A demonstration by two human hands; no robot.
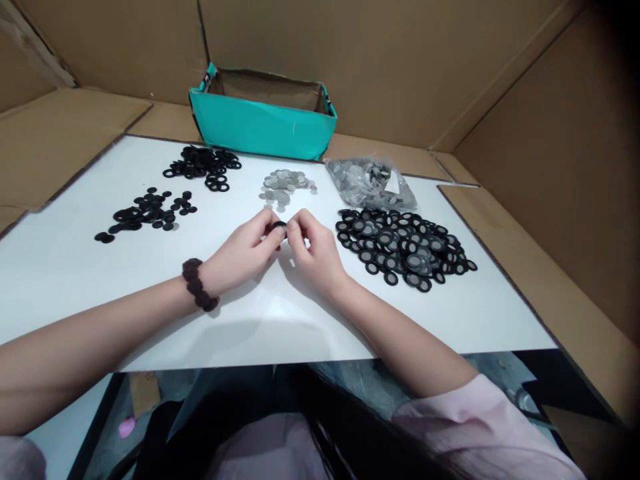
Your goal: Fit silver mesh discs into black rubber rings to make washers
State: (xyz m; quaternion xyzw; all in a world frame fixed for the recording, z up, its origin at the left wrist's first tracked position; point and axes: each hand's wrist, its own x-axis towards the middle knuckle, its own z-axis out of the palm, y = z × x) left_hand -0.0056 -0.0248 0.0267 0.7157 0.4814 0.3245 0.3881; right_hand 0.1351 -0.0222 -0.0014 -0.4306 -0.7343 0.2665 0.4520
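My left hand pinches a small black ring-like piece between thumb and fingers, above the middle of the white table. From the other side, my right hand is closed, its thumb and fingertips meeting at the same piece. The fingers hide most of it. Just beyond my hands lies a loose pile of thin grey discs. To the right spreads a large heap of black rings with grey centres. At the left are black discs, with a pile of open black rings behind them.
A turquoise open box stands at the back edge. Beside it, a clear plastic bag of grey discs lies behind the large heap. Cardboard walls enclose the white tabletop at the back and sides.
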